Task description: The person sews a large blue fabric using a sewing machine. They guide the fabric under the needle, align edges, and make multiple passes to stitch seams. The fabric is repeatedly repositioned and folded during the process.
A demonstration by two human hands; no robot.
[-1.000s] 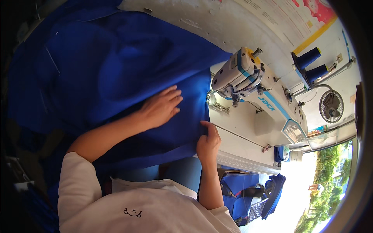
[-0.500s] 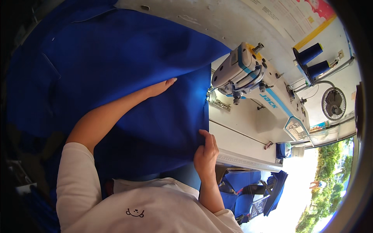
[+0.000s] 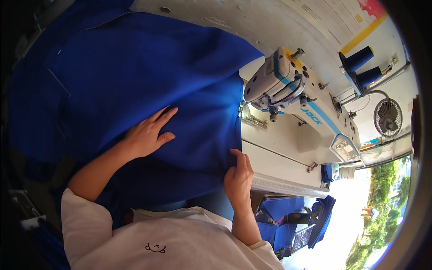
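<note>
A large piece of blue fabric (image 3: pixel 135 67) spreads over the left and middle of the view. Its right edge runs to the needle area of a white sewing machine (image 3: pixel 310 108). My left hand (image 3: pixel 150 130) lies on the cloth with its fingers spread, partly beside a raised fold. Nearer to me, my right hand (image 3: pixel 238 173) pinches the fabric's right edge between thumb and fingers. The edge lies along the machine's white bed, and a small light brightens the cloth beside the presser foot.
Two dark blue thread cones (image 3: pixel 360 58) stand on a holder behind the machine, near a small fan (image 3: pixel 388 118). Folded blue pieces (image 3: pixel 283 209) sit in a rack below the table at right. A wall with a poster (image 3: pixel 324 22) rises at the back.
My left hand has drawn back toward me and to the left, and its fingers have spread on the cloth. The fabric's raised fold has shifted. My right hand keeps its grip in nearly the same place.
</note>
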